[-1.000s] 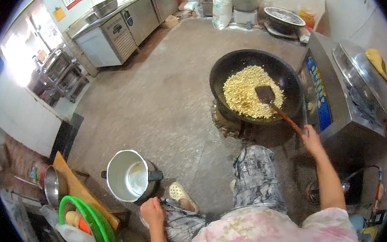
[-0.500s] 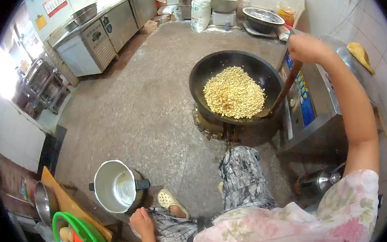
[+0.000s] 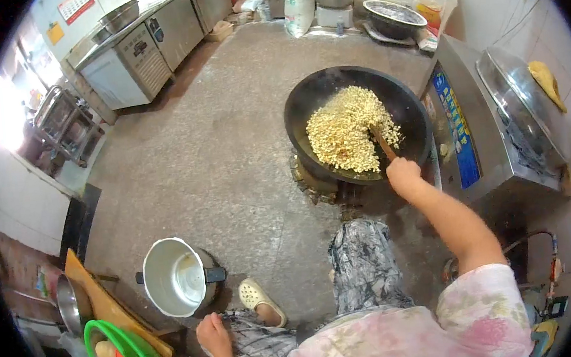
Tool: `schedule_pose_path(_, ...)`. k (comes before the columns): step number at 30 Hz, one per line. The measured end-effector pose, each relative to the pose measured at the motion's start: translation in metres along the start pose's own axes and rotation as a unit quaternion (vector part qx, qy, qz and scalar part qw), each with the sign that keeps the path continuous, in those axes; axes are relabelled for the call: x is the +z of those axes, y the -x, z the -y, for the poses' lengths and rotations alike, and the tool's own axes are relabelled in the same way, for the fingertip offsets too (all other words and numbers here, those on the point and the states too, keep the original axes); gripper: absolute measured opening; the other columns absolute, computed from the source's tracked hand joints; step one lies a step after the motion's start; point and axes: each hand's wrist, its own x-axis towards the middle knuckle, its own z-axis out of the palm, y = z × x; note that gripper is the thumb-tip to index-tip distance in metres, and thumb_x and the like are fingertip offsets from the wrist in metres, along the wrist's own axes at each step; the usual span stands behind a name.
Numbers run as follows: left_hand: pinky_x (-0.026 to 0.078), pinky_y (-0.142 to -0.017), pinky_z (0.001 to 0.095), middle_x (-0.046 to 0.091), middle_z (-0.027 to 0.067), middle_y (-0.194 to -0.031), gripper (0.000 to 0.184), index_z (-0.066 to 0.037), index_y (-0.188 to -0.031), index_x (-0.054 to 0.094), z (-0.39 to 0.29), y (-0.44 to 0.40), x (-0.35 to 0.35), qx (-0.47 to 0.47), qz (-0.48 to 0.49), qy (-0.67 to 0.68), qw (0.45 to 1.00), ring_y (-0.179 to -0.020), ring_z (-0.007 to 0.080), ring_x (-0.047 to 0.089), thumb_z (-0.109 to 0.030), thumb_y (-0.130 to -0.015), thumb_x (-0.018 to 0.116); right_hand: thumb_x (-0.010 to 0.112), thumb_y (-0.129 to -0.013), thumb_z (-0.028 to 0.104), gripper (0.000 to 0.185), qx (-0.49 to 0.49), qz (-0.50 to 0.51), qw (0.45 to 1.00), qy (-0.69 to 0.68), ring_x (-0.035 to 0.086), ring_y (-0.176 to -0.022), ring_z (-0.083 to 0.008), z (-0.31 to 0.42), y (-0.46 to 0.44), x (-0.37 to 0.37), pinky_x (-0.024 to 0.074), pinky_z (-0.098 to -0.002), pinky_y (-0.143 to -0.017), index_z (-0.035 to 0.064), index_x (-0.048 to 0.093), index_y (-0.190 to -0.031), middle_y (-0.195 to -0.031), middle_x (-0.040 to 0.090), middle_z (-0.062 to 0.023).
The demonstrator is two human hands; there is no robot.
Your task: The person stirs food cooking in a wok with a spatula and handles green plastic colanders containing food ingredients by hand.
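A large black wok (image 3: pixel 302 96) sits low in front of me, filled in the middle with a heap of small pale-yellow pieces (image 3: pixel 349 130); a darker reddish spot shows among them. My right hand (image 3: pixel 404 172) is wrapped round the wooden handle of a spatula (image 3: pixel 383 145) at the wok's near edge. The spatula's blade is sunk into the right side of the heap and hidden there. My left hand (image 3: pixel 214 335) lies by my left knee, fingers curled, with nothing visible in it. Near that hand stands a deep silver pot (image 3: pixel 151 273) with black handles.
Right of the wok stands a steel appliance (image 3: pixel 480 136) with a blue label and a metal lid (image 3: pixel 513 93) leaning on it. A green basket (image 3: pixel 121 352) and a wooden board (image 3: pixel 100 294) are at lower left. Steel cabinets (image 3: pixel 123 77) line the back left.
My right hand has swung down and left from the wok's right side to its near edge. The spatula has moved from the rim into the heap, whose shape has shifted. My left hand stays put.
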Motion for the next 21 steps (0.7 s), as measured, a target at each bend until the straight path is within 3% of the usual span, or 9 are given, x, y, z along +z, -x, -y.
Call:
schedule_pose_path(5, 0.042, -0.062, 0.0433, 0.06, 0.0142, -0.068, 0.035, -0.005, -0.07, 0.061, -0.006, -0.001, -0.006, 0.006, 0.012, -0.019, 1.0, -0.067, 0.0342, 0.056, -0.026, -0.091, 0.042, 0.047, -0.085, 0.008, 0.037, 0.107, 0.035, 0.982, -0.15, 0.061, -0.094, -0.0354, 0.016, 0.02, 0.055, 0.053, -0.0405, -0.073, -0.0027, 0.042, -0.12, -0.101, 0.059, -0.0231)
schedule_pose_path(12, 0.043, -0.059, 0.0462, 0.06, 0.0141, -0.069, 0.032, -0.007, -0.065, 0.058, -0.02, -0.004, -0.007, 0.08, 0.033, -0.134, 0.987, -0.066, 0.035, 0.057, -0.029, -0.085, 0.047, 0.044, -0.078, 0.002, 0.055, 0.13, 0.013, 0.889, -0.439, 0.049, -0.113, -0.0362, 0.022, 0.06, 0.012, 0.0402, -0.0427, -0.091, 0.016, 0.041, -0.131, -0.122, 0.052, -0.0183)
schedule_pose_path(13, 0.043, -0.061, 0.0459, 0.06, 0.0134, -0.069, 0.032, -0.007, -0.066, 0.058, -0.006, 0.0, 0.006, 0.034, 0.017, -0.107, 0.994, -0.066, 0.034, 0.058, -0.03, -0.086, 0.048, 0.039, -0.087, 0.007, 0.04, 0.083, -0.125, 0.845, -0.514, 0.055, -0.103, -0.0301, 0.014, 0.015, 0.118, 0.04, -0.0368, -0.089, 0.0047, 0.046, -0.127, -0.115, 0.058, -0.016)
schedule_pose_path(14, 0.044, -0.064, 0.0456, 0.06, 0.0131, -0.068, 0.033, -0.007, -0.067, 0.059, -0.021, 0.001, -0.005, 0.019, -0.006, -0.074, 0.997, -0.067, 0.0329, 0.058, -0.032, -0.086, 0.048, 0.044, -0.072, -0.002, 0.051, 0.068, -0.1, 0.805, -0.581, 0.057, -0.101, -0.0306, 0.007, 0.016, 0.125, 0.0416, -0.0366, -0.088, 0.0031, 0.046, -0.123, -0.106, 0.06, -0.017)
schedule_pose_path(15, 0.044, -0.065, 0.0459, 0.061, 0.0141, -0.068, 0.035, -0.007, -0.067, 0.06, -0.022, 0.003, -0.005, 0.025, -0.014, -0.078, 0.997, -0.068, 0.0332, 0.059, -0.034, -0.086, 0.048, 0.044, -0.072, -0.002, 0.042, 0.059, -0.166, 0.827, -0.534, 0.059, -0.074, -0.026, -0.002, 0.0, 0.175, 0.0478, -0.0347, -0.067, 0.0025, 0.052, -0.113, -0.086, 0.059, -0.0112)
schedule_pose_path(16, 0.044, -0.065, 0.0456, 0.061, 0.0143, -0.069, 0.035, -0.007, -0.068, 0.061, -0.022, 0.003, -0.007, 0.013, -0.003, -0.079, 0.997, -0.068, 0.0338, 0.059, -0.034, -0.086, 0.049, 0.044, -0.076, 0.001, 0.026, 0.075, -0.115, 0.701, -0.7, 0.046, -0.049, -0.0141, -0.006, -0.02, 0.238, 0.038, -0.0287, -0.042, 0.0069, 0.055, -0.099, -0.066, 0.047, -0.0025)
schedule_pose_path(18, 0.044, -0.067, 0.045, 0.062, 0.0147, -0.071, 0.034, -0.007, -0.071, 0.062, -0.023, 0.003, -0.004, -0.002, 0.029, -0.067, 0.997, -0.07, 0.0349, 0.058, -0.035, -0.086, 0.049, 0.045, -0.083, 0.006, 0.011, 0.173, 0.015, 0.463, -0.87, 0.032, -0.04, -0.0062, 0.03, 0.07, 0.111, 0.0245, -0.0235, -0.034, 0.0126, 0.053, -0.086, -0.058, 0.035, 0.0038)
schedule_pose_path(20, 0.043, -0.065, 0.0449, 0.061, 0.0137, -0.069, 0.034, -0.007, -0.068, 0.06, -0.026, 0.004, -0.006, 0.012, 0.022, -0.064, 0.998, -0.07, 0.0341, 0.058, -0.034, -0.086, 0.049, 0.048, -0.089, 0.014, 0.007, 0.288, 0.01, 0.329, -0.899, 0.031, -0.04, -0.0057, 0.057, 0.102, 0.095, 0.0254, -0.0216, -0.034, 0.0103, 0.053, -0.086, -0.055, 0.033, 0.0049)
schedule_pose_path(21, 0.043, -0.065, 0.045, 0.061, 0.0136, -0.069, 0.034, -0.007, -0.068, 0.06, -0.024, 0.005, -0.004, 0.016, 0.024, -0.062, 0.998, -0.07, 0.0341, 0.058, -0.034, -0.086, 0.049, 0.05, -0.086, 0.014, 0.009, 0.245, 0.048, 0.342, -0.906, 0.041, -0.05, -0.0121, 0.054, 0.107, 0.117, 0.0343, -0.0272, -0.044, 0.0097, 0.055, -0.092, -0.063, 0.044, -0.0005)
